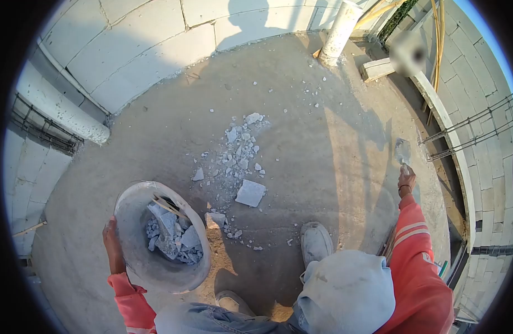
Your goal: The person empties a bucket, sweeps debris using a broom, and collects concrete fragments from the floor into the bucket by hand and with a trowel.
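Note:
My left hand [113, 239] grips the outer left side of a wide grey rubber basin [135, 247], which tilts toward the floor rubble. Inside the basin lie broken pale block chunks [170, 234] and a few thin sticks [168, 206]. Out to the right, my right hand [406, 181] is closed around the handle of a trowel [402, 149], its blade pointing away from me over the floor. Between the hands, a heap of white block rubble [242, 147] is scattered on the concrete, with one larger flat piece [251, 193] nearer my feet.
Pale block walls [150, 50] curve around the floor [278, 83]. A white pipe [341, 33] stands at the back right beside a timber piece [377, 69]; another pipe [61, 106] is at left. Rebar [473, 128] juts from the right wall. My shoe [316, 242] is near the rubble.

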